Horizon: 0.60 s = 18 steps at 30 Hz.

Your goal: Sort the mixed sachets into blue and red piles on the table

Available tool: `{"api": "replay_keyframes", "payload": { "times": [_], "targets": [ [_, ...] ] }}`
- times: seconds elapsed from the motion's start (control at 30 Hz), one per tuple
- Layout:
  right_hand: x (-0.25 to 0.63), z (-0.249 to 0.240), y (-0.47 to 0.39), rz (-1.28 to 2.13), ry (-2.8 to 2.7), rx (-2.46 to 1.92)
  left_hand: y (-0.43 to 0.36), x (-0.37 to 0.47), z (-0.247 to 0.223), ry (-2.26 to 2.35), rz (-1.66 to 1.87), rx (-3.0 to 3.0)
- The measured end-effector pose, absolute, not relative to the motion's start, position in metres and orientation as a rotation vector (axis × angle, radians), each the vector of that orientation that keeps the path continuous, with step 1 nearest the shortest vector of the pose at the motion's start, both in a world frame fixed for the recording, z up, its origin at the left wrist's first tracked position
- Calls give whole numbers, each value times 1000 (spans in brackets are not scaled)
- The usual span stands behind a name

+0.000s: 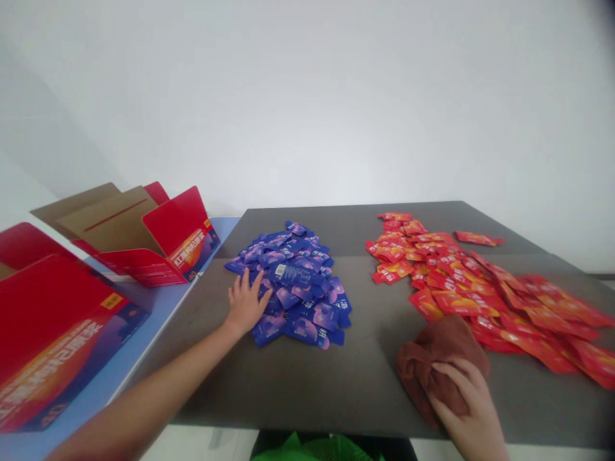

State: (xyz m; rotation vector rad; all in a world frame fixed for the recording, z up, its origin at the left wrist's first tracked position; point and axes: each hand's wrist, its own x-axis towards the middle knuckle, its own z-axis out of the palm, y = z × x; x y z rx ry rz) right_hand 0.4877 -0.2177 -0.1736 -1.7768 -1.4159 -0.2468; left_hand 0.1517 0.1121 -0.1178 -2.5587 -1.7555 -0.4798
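My left hand [247, 304] lies at the left edge of a heap of blue sachets [298, 275], its fingers spread and touching the nearest ones. Bunched under my right hand [468, 397] is a brown cloth [439, 358], which my fingers grip near the front of the dark table. Just beyond the cloth, a large spread of red and orange sachets [461, 275] covers the right side.
The dark grey table [336, 384] reaches back to a white wall. One red sachet [478, 239] lies apart at the back right. On a blue surface [166, 310] to the left stand open red cartons [62, 339] with raised flaps.
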Motion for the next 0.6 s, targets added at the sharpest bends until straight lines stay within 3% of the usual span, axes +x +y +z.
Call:
{"api": "replay_keyframes", "payload": {
  "times": [0.6],
  "targets": [
    [488, -175, -217, -249, -1378, -1801, 205, 184, -120, -1773, -333, -2695]
  ]
}}
